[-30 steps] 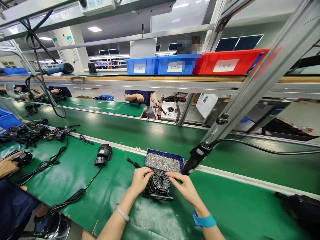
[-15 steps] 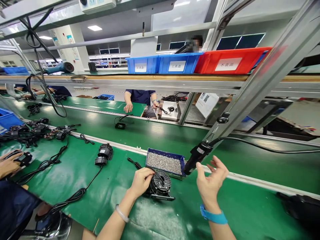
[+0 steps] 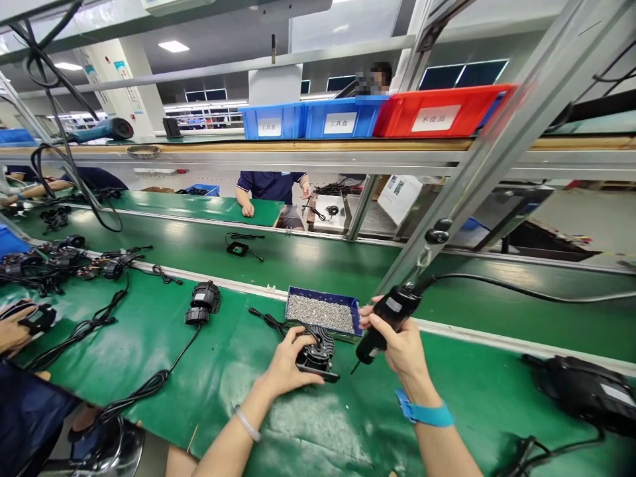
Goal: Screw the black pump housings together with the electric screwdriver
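Note:
My left hand (image 3: 287, 363) grips a round black finned device (image 3: 320, 348) from its left side, thumb along the base plate. A black power screwdriver (image 3: 386, 321) hangs from the frame, its bit pointing down and left, and the fingers of my right hand (image 3: 405, 348) are wrapped round its body. The bit is to the right of the device, apart from it. Just behind the device is a blue tray (image 3: 358, 311) of small silver screws. A black cable with a plug (image 3: 263, 317) runs leftward from the device.
Another black device (image 3: 202, 303) with a coiled cable lies left, beside a heap of black parts (image 3: 64, 258). A co-worker's hand (image 3: 14, 328) is at the far left. A large black unit (image 3: 581, 391) sits right. A slanted metal post (image 3: 447, 192) rises behind the screwdriver.
My right hand has closed round the screwdriver, which is tilted and moved slightly. My left hand has gone from pinching at the device's cable to gripping its side. The view has shifted slightly right.

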Available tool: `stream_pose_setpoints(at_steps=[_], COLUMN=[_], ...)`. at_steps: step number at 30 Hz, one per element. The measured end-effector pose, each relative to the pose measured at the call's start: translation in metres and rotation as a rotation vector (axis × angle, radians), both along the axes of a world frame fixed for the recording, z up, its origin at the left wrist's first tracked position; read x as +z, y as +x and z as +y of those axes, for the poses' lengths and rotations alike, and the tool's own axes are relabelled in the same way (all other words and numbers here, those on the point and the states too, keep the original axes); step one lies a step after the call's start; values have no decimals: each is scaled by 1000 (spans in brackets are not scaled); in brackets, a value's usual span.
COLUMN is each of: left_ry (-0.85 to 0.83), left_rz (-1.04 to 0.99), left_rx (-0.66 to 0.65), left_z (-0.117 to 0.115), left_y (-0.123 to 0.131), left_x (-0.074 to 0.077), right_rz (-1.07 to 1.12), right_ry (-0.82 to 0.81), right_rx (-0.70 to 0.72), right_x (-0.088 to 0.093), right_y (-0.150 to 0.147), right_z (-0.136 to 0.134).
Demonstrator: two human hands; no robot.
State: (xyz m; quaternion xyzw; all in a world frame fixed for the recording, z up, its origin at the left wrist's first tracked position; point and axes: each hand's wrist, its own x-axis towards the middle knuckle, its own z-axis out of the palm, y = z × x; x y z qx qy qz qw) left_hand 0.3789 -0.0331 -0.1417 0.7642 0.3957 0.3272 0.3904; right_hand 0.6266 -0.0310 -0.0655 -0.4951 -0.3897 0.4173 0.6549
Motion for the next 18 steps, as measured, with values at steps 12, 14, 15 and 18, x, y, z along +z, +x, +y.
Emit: stream_pose_setpoints(at_steps=[12, 14, 15, 18], left_ry=[-374, -393, -402, -426], left_rz=[-28, -13, -6, 13], left_rx=[-489, -488, -485, -462], left_z=[48, 50, 50, 51], left_y=[-36, -34, -34, -36], left_x=[41, 42, 42, 43], right_rz=[356, 347, 344, 350], right_ry=[296, 291, 283, 258], right_rx=[361, 384, 400, 452], right_x=[113, 114, 113, 108], right_y=[-38, -45, -47, -50], right_z=[-13, -7, -4, 2])
